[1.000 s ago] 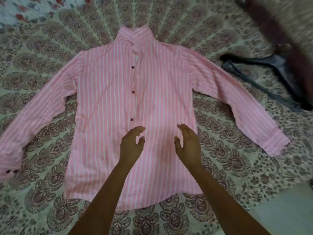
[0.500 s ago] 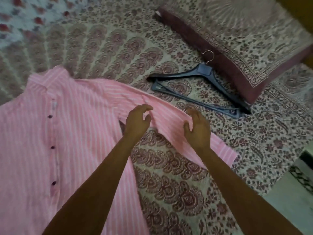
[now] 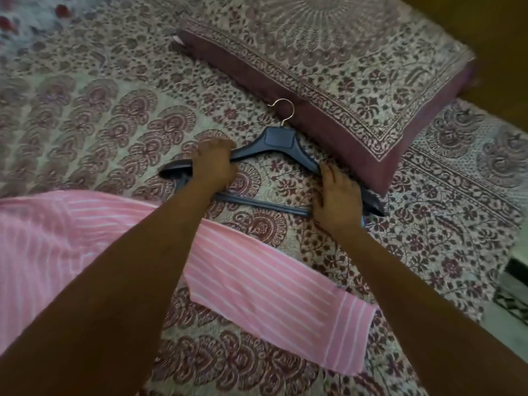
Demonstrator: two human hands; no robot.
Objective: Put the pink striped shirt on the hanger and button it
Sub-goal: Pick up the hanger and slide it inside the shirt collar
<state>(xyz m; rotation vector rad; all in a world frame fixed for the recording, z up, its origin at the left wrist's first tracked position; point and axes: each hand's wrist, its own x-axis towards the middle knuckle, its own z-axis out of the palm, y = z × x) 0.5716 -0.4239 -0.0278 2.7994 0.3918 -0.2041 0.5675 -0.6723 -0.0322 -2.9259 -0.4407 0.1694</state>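
Note:
The pink striped shirt (image 3: 257,284) lies flat on the bed at the lower left, one sleeve stretching toward the lower right under my forearms. A dark blue plastic hanger (image 3: 278,142) with a metal hook lies on the bedspread beyond the sleeve, its hook pointing at the pillow. My left hand (image 3: 213,164) is closed over the hanger's left arm. My right hand (image 3: 337,198) rests on the hanger's right end, fingers curled over the arm and the lower bar.
A patterned pillow (image 3: 343,70) with a maroon edge lies just behind the hanger. The floral bedspread (image 3: 94,124) covers the bed. The bed's edge and floor (image 3: 511,284) show at the right.
My view swung right, away from the shirt's front. Both hands left the sleeve, reached forward over it and settled on the hanger's two ends.

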